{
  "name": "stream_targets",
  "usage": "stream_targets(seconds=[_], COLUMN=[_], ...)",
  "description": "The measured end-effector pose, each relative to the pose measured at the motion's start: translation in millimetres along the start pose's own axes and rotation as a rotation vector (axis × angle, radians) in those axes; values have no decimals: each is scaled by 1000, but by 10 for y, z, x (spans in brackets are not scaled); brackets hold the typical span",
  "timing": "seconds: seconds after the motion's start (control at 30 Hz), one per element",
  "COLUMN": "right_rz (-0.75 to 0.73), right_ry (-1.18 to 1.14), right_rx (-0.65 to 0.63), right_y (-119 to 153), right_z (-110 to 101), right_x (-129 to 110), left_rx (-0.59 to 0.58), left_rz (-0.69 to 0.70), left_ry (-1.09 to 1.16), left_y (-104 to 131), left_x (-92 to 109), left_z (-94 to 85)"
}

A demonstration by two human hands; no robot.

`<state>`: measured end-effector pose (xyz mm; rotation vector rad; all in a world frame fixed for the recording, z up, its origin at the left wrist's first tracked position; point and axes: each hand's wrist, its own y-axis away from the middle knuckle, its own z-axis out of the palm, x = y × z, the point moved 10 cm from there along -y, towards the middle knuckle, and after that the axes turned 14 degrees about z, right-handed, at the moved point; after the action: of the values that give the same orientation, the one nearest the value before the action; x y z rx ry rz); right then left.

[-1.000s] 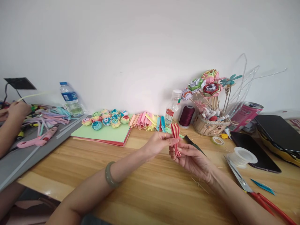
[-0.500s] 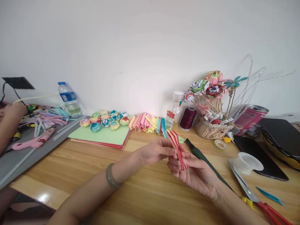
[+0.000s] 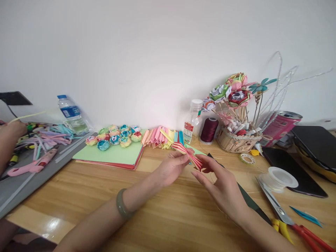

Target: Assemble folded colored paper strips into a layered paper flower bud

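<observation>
Pleated bundle: the red, pink and pale-yellow pleated bundle [image 3: 195, 161] is held aslant between the two hands, above the wooden table [image 3: 157, 217]
Left hand: the person's left hand [image 3: 169, 169] pinches the pleated bundle between thumb and fingers near its middle
Right hand: the person's right hand [image 3: 225, 187] is at the lower end, its forefinger reaching the paper, its thumb held apart below; whether the other fingertips touch it cannot be told
Folding: the pleats look already made and the layers gathered together; they lie close, not opened into separate petals, and whether anything binds the middle cannot be told
Paper flowers: a cluster of rounded paper flowers [image 3: 114, 139], seemingly finished, rests on the green sheet [image 3: 105, 155]
Folded strips: a row of folded strips [image 3: 157, 137] in orange, pink, yellow and blue lies beside the green sheet, unshaped as flowers; how many pieces remain to be worked cannot be told
Thread and scissors: the dark red thread spool [image 3: 209, 130] stands beside the clear bottle [image 3: 192, 122]; the red-handled scissors [image 3: 280, 211] lie right of the right hand, unheld
</observation>
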<state>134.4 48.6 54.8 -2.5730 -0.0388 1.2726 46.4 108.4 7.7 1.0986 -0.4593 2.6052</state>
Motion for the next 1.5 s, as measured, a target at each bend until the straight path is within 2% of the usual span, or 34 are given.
stream_targets(seconds=[0.17, 0.27, 0.4, 0.67, 0.83, 0.93, 1.17, 1.37, 1.5], right_rz=[-199, -206, -27, 365, 536, 599, 691, 750, 773], right_ry=[256, 212, -46, -706, -1075, -1204, -1315, -1268, -1262], right_rx=[163, 121, -79, -412, -602, -659, -575, -500, -447], right_y=[74, 60, -21, -40, 79, 117, 87, 83, 76], right_z=[-11, 4, 69, 332, 550, 612, 613, 597, 597], right_x=[-113, -123, -1, 175, 162, 148, 272, 349, 375], left_rx=[-16, -19, -55, -296, -307, -290, -212, -232, -239], left_rz=[-33, -35, -35, -77, -141, -152, -76, -30, -53], left_ry=[33, 46, -9, -81, -86, -113, -231, -297, -297], left_y=[74, 109, 120, 130, 162, 157, 105, 86, 88], left_x=[-132, -169, -160, -109, -79, -50, -12, -8, -31], left_z=[45, 75, 111, 256, 283, 292, 254, 253, 272])
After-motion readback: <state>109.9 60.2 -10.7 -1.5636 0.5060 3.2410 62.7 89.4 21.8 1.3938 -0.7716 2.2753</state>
